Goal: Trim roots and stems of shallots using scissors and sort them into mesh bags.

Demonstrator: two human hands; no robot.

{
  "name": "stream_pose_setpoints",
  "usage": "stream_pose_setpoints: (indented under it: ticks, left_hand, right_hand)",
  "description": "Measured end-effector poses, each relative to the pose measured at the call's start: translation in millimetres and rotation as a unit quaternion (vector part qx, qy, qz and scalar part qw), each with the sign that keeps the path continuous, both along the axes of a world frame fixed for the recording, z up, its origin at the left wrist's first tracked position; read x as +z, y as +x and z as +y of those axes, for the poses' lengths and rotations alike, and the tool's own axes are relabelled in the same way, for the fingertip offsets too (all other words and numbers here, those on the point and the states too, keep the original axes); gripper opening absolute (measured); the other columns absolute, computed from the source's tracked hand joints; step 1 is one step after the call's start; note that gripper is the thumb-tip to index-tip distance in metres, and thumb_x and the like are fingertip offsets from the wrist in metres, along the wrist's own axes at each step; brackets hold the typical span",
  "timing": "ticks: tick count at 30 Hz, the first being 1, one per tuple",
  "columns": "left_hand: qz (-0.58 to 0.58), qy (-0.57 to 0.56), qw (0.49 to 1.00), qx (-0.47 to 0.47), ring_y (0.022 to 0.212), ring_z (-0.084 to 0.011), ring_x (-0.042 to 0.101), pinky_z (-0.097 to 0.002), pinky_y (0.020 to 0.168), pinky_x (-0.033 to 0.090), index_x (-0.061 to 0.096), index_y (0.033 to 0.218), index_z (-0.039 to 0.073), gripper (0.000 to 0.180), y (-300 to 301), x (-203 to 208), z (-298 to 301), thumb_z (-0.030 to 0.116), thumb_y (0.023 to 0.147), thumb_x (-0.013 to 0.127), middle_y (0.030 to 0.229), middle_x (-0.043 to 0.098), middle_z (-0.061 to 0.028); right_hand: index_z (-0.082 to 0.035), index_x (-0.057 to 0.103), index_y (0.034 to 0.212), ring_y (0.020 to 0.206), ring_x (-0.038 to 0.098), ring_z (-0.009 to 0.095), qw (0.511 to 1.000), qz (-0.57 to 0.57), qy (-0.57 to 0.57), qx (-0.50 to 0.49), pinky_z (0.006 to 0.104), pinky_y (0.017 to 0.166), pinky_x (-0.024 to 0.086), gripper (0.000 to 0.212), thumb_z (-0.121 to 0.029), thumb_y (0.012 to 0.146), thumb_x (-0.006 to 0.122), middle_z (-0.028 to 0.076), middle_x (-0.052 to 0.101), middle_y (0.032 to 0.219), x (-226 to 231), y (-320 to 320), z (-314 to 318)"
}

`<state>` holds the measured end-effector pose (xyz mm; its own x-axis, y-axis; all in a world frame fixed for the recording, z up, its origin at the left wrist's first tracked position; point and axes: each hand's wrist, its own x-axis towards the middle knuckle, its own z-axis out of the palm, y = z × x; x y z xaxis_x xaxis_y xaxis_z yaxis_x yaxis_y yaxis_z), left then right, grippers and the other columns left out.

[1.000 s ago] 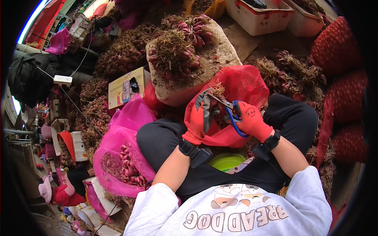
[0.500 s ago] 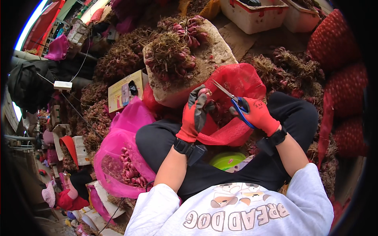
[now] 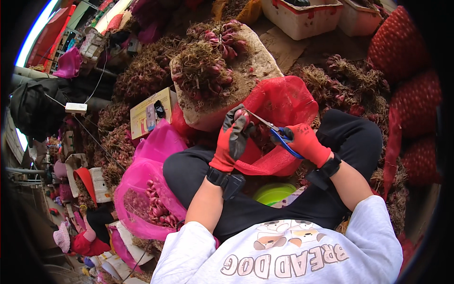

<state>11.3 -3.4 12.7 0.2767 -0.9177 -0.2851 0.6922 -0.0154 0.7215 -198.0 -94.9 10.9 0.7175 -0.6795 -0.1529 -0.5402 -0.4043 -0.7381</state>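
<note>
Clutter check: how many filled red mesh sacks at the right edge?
3. Upper sack, at the picture's upper right; middle sack, below it; lower sack, below that. All lie right of the right hand. More may be hidden behind them.

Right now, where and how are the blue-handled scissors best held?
Probably by the blue handles, coming from the right, where the right hand holds them. The scissors slant, blades pointing up-left toward the reddish bulb in the left hand, so the left approach meets the tips.
</note>
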Motion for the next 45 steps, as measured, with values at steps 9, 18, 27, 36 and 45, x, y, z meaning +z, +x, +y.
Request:
stream_pose_setpoints:
  ticks: [9, 18, 27, 36, 45]
  left_hand:
    - [-0.114, -0.096, 0.989, -0.011, 0.098, -0.0134, 0.058, -0.0346, 0.093, 0.047, 0.047, 0.124, 0.008, 0.039, 1, -7, -5, -0.001, 0.087, 0.057, 0.111, 0.056, -0.0012]
    - [-0.089, -0.148, 0.983, 0.06, 0.099, -0.0141, 0.057, -0.0321, 0.094, 0.047, 0.047, 0.121, 0.004, 0.033, 4, -8, -6, -0.002, 0.089, 0.053, 0.109, 0.055, -0.0059]
    - [-0.107, -0.012, 0.994, 0.008, 0.082, -0.0103, 0.059, -0.0231, 0.067, 0.05, 0.053, 0.118, 0.01, 0.031, -2, 3, -7, 0.02, 0.089, 0.061, 0.101, 0.058, 0.0005]
    - [-0.1, 0.021, 0.991, -0.088, 0.073, -0.0075, 0.056, -0.0199, 0.062, 0.045, 0.052, 0.119, 0.008, 0.033, -23, -4, -5, 0.024, 0.09, 0.06, 0.099, 0.059, -0.0007]
    - [-0.018, -0.008, 0.994, -0.11, 0.078, -0.0088, 0.052, -0.0223, 0.065, 0.042, 0.053, 0.116, 0.012, 0.026, -34, 9, 0, 0.022, 0.093, 0.056, 0.095, 0.056, 0.0016]
  right_hand:
    - [-0.008, 0.064, 0.099, 0.07, 0.062, 0.019, 0.973, -0.153, 0.168, -0.032, 0.0312, 0.068, 0.047, 0.03, -0.031, 0.081, 0.067, 0.009, 0.066, 0.082, 20, 5, -1]
    - [-0.008, 0.06, 0.092, 0.078, 0.06, 0.034, 0.989, -0.112, -0.087, -0.035, 0.0387, 0.065, 0.047, 0.029, -0.029, 0.076, 0.07, 0.014, 0.062, 0.081, 20, 11, 18]
    - [-0.007, 0.066, 0.09, 0.067, 0.062, 0.029, 0.996, 0.067, -0.039, -0.034, 0.0362, 0.061, 0.046, 0.025, -0.03, 0.08, 0.068, 0.015, 0.062, 0.073, -2, 10, -3]
    - [0.0, 0.058, 0.107, 0.078, 0.056, 0.007, 0.93, -0.278, 0.216, -0.104, 0.0241, 0.068, 0.046, 0.034, -0.02, 0.082, 0.07, 0.003, 0.063, 0.088, 21, 26, -10]
    - [0.0, 0.059, 0.102, 0.078, 0.06, 0.009, 0.856, -0.346, 0.372, -0.093, 0.0255, 0.065, 0.049, 0.023, -0.015, 0.085, 0.064, 0.004, 0.063, 0.086, 20, 29, -11]
